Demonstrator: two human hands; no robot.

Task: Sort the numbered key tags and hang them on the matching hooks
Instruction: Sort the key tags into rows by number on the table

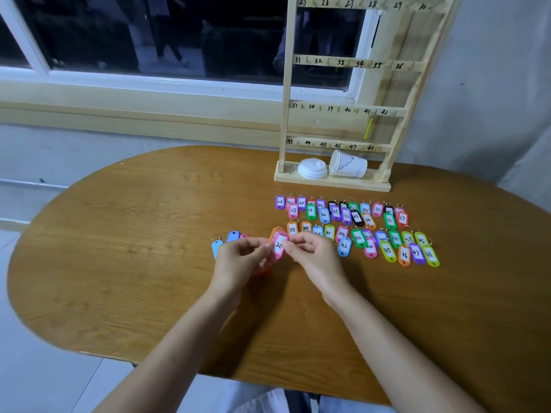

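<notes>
Near the middle of the wooden table [134,239], just above its surface, we see the pink tag [278,246] held between both hands. Its white label faces up with a handwritten number that reads as 20 (the last digit is a little smeared). The left hand [238,262] pinches the tag's left edge with curled fingertips. Something red shows beneath its fingers, though we cannot tell what it is. The right hand [311,257] pinches the tag's right edge, fingers curled in toward it. Just left of the hands lie a light blue tag [217,248] and a darker blue tag [233,236], neither showing a label. To the right we find the other tags [357,228] laid flat in two loose rows, overlapping in places. The far row runs from 26 to 37 and the near one from 38 to 48. Beyond them the wooden rack [340,110] stands at the table's far edge, its rails numbered 25 through 48. A yellow-green tag [369,128] hangs edge-on below 41. On the rack's base rest a white lid [312,168] and, just beside it, a paper cup [348,165] tipped on its side.
</notes>
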